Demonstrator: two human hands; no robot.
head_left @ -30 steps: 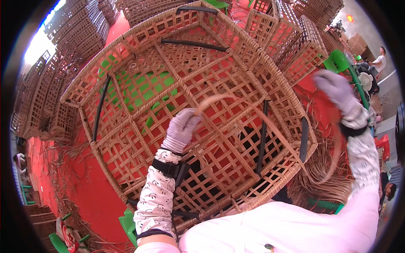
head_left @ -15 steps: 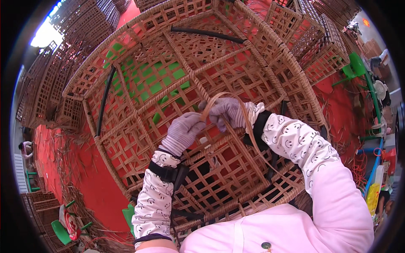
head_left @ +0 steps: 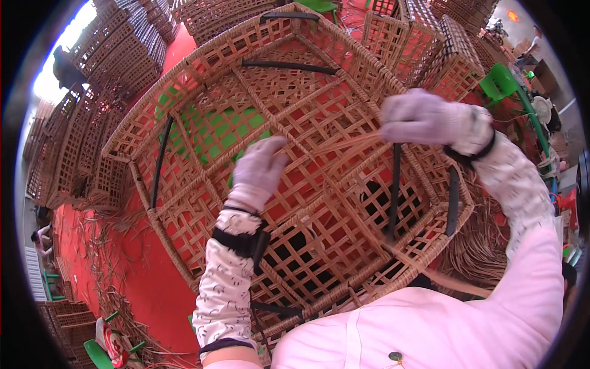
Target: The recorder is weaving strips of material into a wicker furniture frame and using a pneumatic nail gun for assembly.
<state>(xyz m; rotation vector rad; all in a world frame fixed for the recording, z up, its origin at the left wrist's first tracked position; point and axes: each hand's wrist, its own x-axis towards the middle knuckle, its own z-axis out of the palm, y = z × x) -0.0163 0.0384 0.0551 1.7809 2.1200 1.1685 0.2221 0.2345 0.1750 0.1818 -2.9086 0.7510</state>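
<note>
A large brown woven rattan basket (head_left: 295,206) lies in front of me, its open lattice crossed by wrapped ribs. My right hand (head_left: 421,117), in a pale purple glove and smeared by motion, is closed at the basket's right side. From it a flat rattan strip (head_left: 350,144) stretches left to the middle of the lattice. A loose length of strip also hangs across the near right rim. Over the basket's middle, my left hand (head_left: 261,167) is gloved too, its fingers loosely bent and apart from the thumb, with nothing visible in them.
Stacks of woven baskets stand far left (head_left: 117,55) and far right (head_left: 452,55). A green stool (head_left: 498,83) is at right. Red floor (head_left: 147,264) bears scattered strips, and a bundle of strips (head_left: 473,246) lies right of the basket. Black bars (head_left: 161,163) are fixed to the basket.
Both hands were together at the middle rib on the strip. My right hand has swung up and right, drawing the strip out; my left has come slightly up and left of the rib.
</note>
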